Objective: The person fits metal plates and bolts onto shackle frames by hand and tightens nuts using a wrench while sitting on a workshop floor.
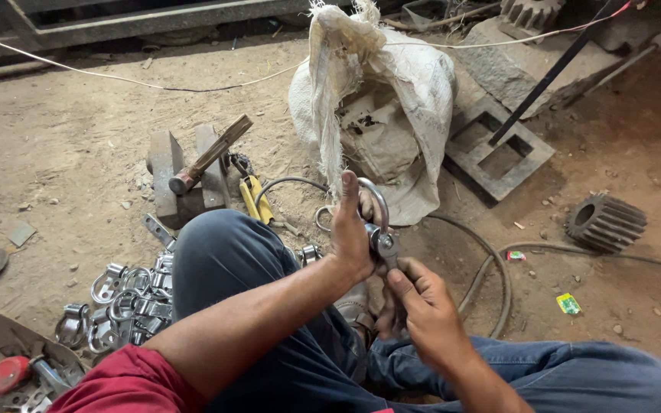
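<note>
My left hand (352,229) grips a curved metal clamp (377,222) upright over my knees, steadying it so my right hand (422,310), closed around its lower end, can work the fitting. More clamps (124,302) lie heaped by my left leg, within reach, with a hammer (208,157) beyond.

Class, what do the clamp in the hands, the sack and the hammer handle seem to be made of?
Clamp: probably steel, bright silvery shine. Sack: likely woven plastic, white, frayed edges, dirty. Hammer handle: apparently wood, pale brown, dull and worn.
</note>
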